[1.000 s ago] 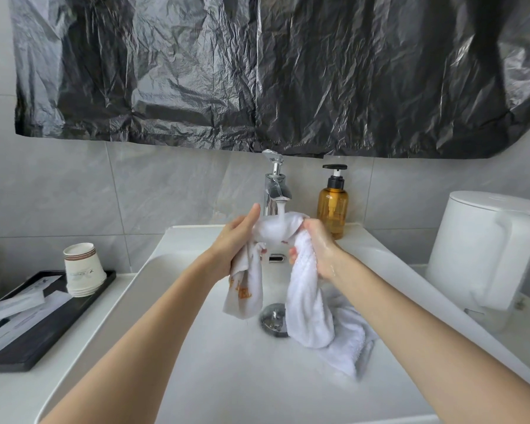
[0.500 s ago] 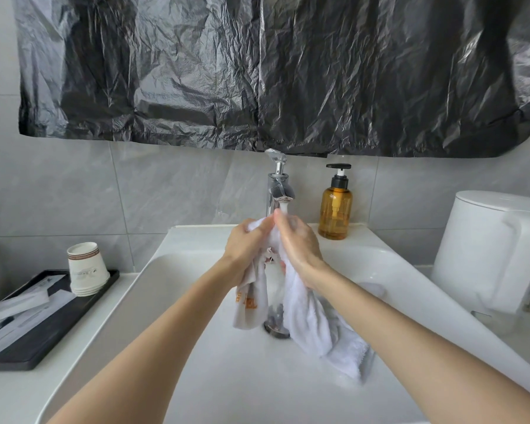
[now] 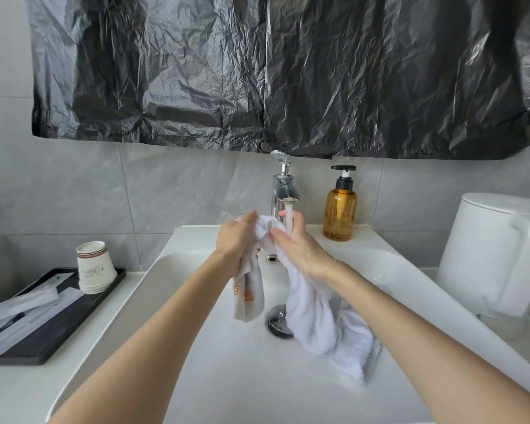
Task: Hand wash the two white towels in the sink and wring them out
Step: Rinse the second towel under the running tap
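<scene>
Sopping white terry towel (image 3: 312, 319): soft, floppy, probably heavy with water. Clamped on its bunched top, close together: left hand (image 3: 236, 240) and right hand (image 3: 300, 249). Best gripped there.

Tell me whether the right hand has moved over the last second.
Yes. The right hand, gripping the towel, has shifted left: from nearly below the bottle to under the faucet, close to the left hand.
</scene>
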